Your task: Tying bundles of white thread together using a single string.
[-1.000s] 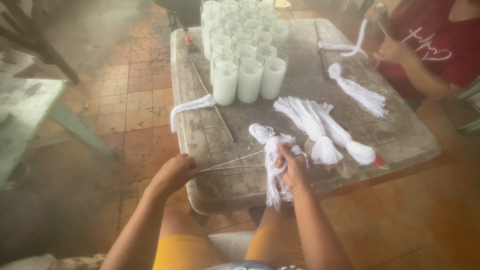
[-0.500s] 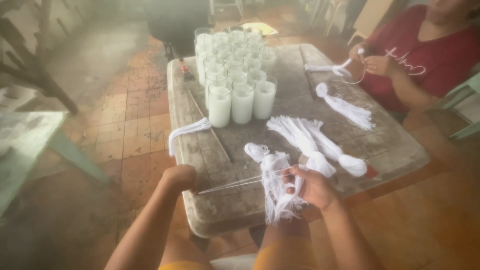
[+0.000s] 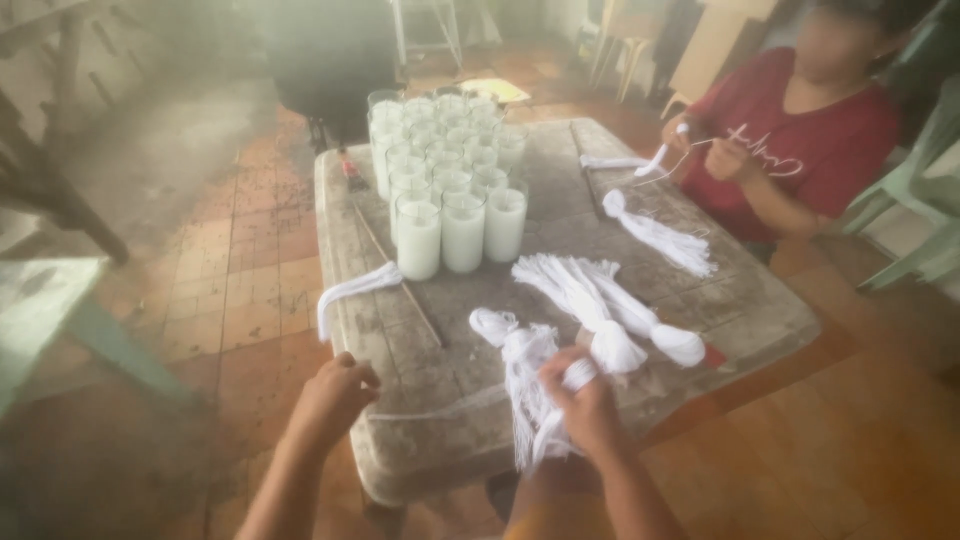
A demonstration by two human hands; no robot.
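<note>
My right hand (image 3: 585,405) grips a bundle of white string (image 3: 525,385) at the near edge of a worn grey table (image 3: 740,310). One thin strand (image 3: 440,408) runs taut from that bundle to my left hand (image 3: 335,395), which pinches its end at the table's near left corner. Two finished white tassel bundles (image 3: 600,310) lie just beyond my right hand.
Several glass candles filled with white wax (image 3: 445,180) stand in rows at the table's far middle. A loose white string bunch (image 3: 355,290) hangs over the left edge. Across the table a person in a red shirt (image 3: 800,150) handles white string; another bundle (image 3: 660,240) lies before them.
My left hand has stayed at the left corner with the strand stretched. My right hand has shifted on the bundle, and my head has moved so the table sits more to the right.
</note>
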